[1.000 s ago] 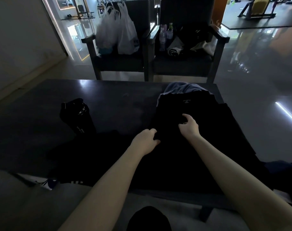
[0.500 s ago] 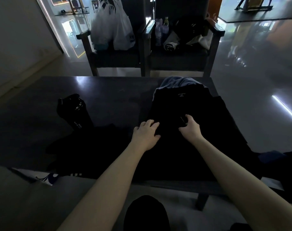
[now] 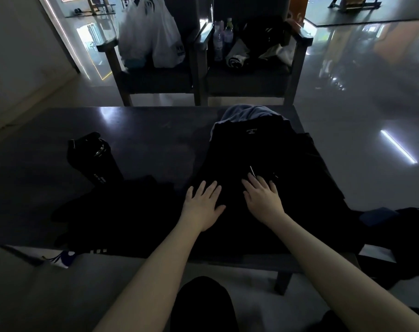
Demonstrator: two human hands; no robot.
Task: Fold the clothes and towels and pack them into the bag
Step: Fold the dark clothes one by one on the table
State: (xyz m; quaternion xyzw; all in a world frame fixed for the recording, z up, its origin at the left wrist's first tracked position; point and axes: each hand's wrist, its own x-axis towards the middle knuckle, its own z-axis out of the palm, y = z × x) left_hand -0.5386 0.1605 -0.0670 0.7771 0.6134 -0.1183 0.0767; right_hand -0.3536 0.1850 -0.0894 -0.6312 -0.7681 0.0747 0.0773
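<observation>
A black garment [image 3: 256,152] lies spread on the dark table [image 3: 141,140], its collar label at the far end, over a blue-grey cloth [image 3: 244,113]. My left hand [image 3: 203,202] lies flat on the garment's near left part with fingers straight and spread. My right hand [image 3: 263,197] presses flat beside it, fingers straight, just below a small white tag. More dark cloth [image 3: 112,212] lies crumpled on the table to the left. A dark bag [image 3: 409,236] sits at the right edge, partly out of view.
A black shaker bottle [image 3: 93,159] lies on its side on the table's left. Behind the table stand two dark armchairs: the left one [image 3: 155,75] holds white plastic bags [image 3: 151,37], the right one bottles [image 3: 222,37] and clothes. Glossy floor lies to the right.
My left hand released the pinched fabric and now lies flat with fingers straight. My right hand also flattened out. Both hands slid slightly nearer along the garment.
</observation>
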